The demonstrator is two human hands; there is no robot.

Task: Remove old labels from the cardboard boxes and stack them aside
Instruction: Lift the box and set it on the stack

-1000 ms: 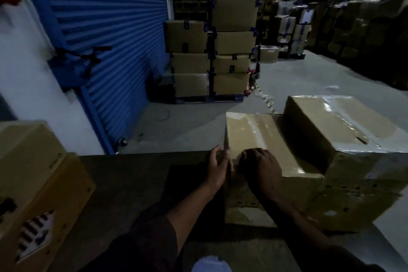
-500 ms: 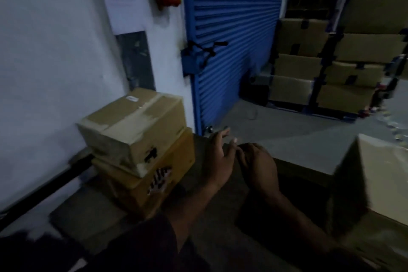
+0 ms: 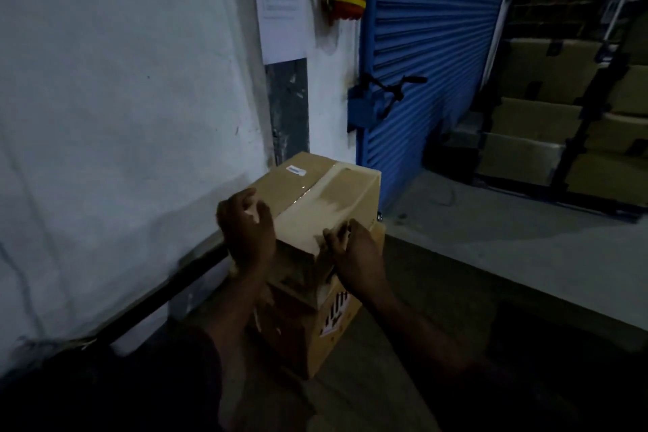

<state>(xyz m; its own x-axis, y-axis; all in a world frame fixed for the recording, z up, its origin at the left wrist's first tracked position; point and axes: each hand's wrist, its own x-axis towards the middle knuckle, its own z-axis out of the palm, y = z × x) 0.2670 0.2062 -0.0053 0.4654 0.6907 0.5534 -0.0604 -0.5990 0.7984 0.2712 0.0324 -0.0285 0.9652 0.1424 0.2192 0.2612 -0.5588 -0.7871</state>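
Head view shows my left hand curled over the near left corner of the top box, gripping it, while my right hand holds the near right edge with bent fingers pressing on the tape. This box sits on a lower box, both beside the white wall, on a dark surface. I judge the step is to take the top box from the pile so I can work on its label. To do it well, I should hold both sides evenly, lift straight up and not drag, because the lower box may shift with it, and the glossy tape may be slippery under my fingers. A small white sticker with a blue mark lies on the far part of the lid; its text is too small to read. The lower box carries a white label with black bars like a barcode or handling symbols, not readable. A paper notice on the wall has lines of text, also unreadable.
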